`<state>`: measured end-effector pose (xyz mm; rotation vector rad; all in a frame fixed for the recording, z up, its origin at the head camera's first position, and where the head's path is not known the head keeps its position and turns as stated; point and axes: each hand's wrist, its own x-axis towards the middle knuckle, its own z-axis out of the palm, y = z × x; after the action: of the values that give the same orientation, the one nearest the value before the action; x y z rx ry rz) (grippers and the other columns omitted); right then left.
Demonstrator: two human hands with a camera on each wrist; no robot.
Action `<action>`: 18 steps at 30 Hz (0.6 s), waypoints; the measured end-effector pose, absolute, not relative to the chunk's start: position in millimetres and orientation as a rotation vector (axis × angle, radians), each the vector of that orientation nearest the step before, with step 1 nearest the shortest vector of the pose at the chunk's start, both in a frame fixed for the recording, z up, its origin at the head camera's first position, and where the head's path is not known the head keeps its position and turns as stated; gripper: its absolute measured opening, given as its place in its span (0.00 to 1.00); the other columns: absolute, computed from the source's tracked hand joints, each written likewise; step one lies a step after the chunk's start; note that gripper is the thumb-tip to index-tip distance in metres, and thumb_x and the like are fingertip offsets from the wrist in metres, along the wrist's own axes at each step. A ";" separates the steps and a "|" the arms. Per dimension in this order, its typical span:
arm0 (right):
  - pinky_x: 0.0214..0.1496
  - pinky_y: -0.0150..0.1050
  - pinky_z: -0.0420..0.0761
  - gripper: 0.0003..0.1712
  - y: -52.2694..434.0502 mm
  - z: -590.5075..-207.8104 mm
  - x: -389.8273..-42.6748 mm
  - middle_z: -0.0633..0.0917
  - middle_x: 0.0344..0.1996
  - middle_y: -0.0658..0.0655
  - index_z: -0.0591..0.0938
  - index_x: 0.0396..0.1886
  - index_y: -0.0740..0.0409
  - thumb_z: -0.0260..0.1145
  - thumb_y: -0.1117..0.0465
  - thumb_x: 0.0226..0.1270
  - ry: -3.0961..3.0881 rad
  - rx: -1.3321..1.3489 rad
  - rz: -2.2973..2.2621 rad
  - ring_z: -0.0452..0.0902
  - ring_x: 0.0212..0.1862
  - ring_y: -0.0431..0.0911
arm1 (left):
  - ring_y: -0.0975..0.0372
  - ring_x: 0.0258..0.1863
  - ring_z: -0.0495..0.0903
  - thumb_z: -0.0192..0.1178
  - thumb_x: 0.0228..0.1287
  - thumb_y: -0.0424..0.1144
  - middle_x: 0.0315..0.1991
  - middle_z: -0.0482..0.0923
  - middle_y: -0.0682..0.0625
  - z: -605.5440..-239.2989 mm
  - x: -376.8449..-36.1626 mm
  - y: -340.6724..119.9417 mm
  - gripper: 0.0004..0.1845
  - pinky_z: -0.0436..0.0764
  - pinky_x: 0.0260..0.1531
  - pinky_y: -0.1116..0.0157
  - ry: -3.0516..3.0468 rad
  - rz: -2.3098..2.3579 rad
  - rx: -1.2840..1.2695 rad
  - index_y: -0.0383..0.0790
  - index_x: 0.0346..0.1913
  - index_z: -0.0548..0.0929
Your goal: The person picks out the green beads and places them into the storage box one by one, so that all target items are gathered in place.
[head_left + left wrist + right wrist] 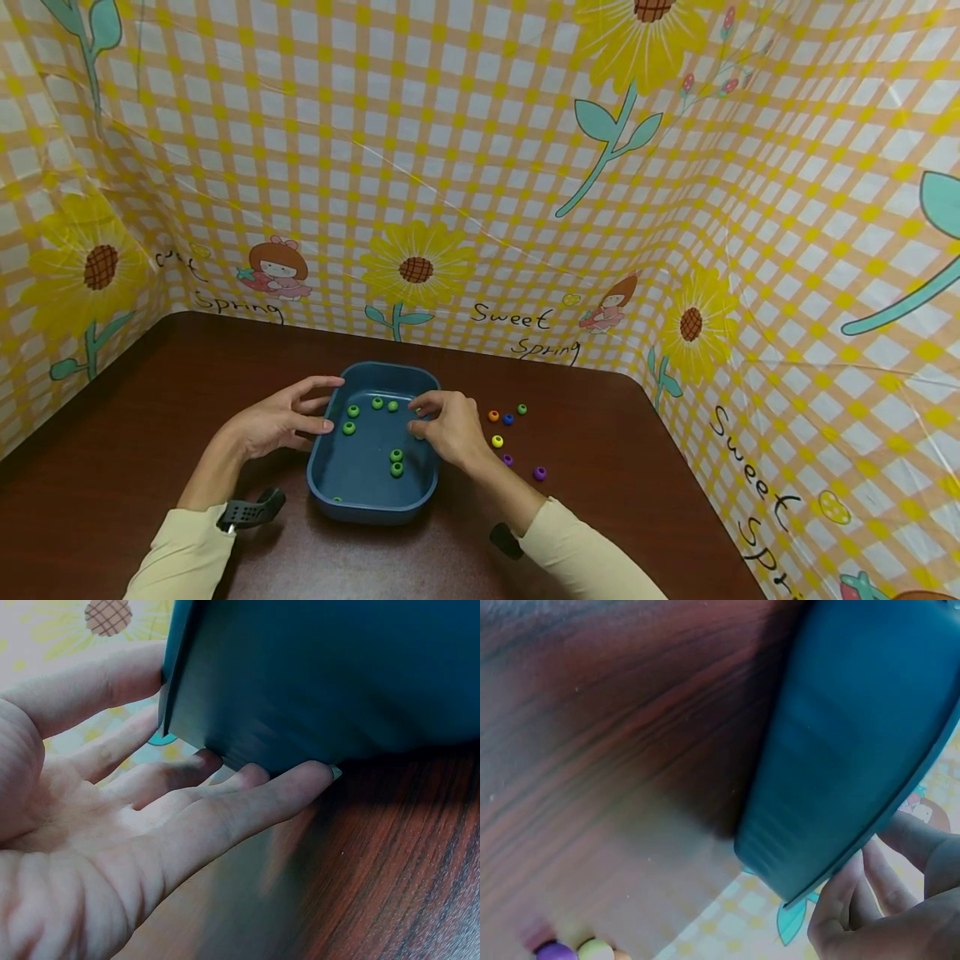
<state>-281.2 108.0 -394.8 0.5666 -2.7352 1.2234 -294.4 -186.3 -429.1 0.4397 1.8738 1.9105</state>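
Tray (352, 487): smooth blue plastic, rounded corners, on wood-grain table (112, 467).
Left hand (281, 417): my fingers relaxed, touching its left wall.
Right hand (450, 429): my fingers curled over its right rim (437, 450).
Beads (396, 455): round, green, inside.

Tray (372, 492) at lower centre on the bench (150, 400), beads (396, 462) inside; loose beads (508, 433) right of it; hands flanking.

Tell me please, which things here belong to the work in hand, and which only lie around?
In the work: blue tray, green beads inside it, left hand touching its left wall, right hand over its right rim.

Lying about: orange bead, yellow bead, purple bead, all on the brown table.
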 end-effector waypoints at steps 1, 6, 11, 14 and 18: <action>0.33 0.33 0.84 0.11 108.4 -393.9 -281.2 0.91 0.40 0.62 0.90 0.44 0.56 0.75 0.65 0.61 -2.738 0.561 1.223 0.87 0.35 0.46 | 0.40 0.61 0.79 0.63 0.69 0.29 0.77 0.52 0.26 -429.1 -294.3 -186.2 0.42 0.80 0.53 0.37 1.875 1.911 0.439 0.38 0.79 0.51; 0.33 0.34 0.84 0.11 111.6 -388.0 -282.4 0.91 0.38 0.59 0.90 0.45 0.55 0.76 0.63 0.61 -2.736 0.547 1.206 0.87 0.34 0.44 | 0.40 0.61 0.79 0.64 0.68 0.29 0.77 0.52 0.27 -428.8 -293.8 -185.9 0.43 0.80 0.53 0.37 1.876 1.912 0.436 0.38 0.79 0.51; 0.32 0.35 0.84 0.14 117.6 -382.7 -284.9 0.90 0.39 0.60 0.89 0.46 0.58 0.75 0.64 0.60 -2.724 0.522 1.245 0.87 0.32 0.44 | 0.40 0.61 0.79 0.64 0.68 0.30 0.77 0.52 0.26 -428.8 -293.8 -185.9 0.43 0.81 0.52 0.37 1.875 1.912 0.445 0.38 0.79 0.51; 0.31 0.34 0.84 0.14 122.3 -379.4 -286.2 0.90 0.41 0.63 0.89 0.47 0.58 0.75 0.64 0.61 -2.715 0.502 1.265 0.87 0.31 0.45 | 0.41 0.60 0.80 0.64 0.68 0.30 0.77 0.52 0.26 -428.9 -294.3 -185.8 0.43 0.81 0.52 0.38 1.878 1.910 0.448 0.38 0.79 0.51; 0.33 0.36 0.84 0.14 129.1 -375.4 -288.1 0.90 0.42 0.62 0.89 0.48 0.57 0.75 0.64 0.61 -2.706 0.474 1.238 0.87 0.33 0.46 | 0.41 0.60 0.80 0.64 0.68 0.30 0.77 0.53 0.26 -428.6 -294.3 -185.4 0.43 0.81 0.52 0.37 1.881 1.909 0.442 0.39 0.79 0.51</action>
<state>-288.1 129.1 -375.4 0.4741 -2.7057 1.2378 -294.3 -185.4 -428.6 0.4420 1.8807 1.9092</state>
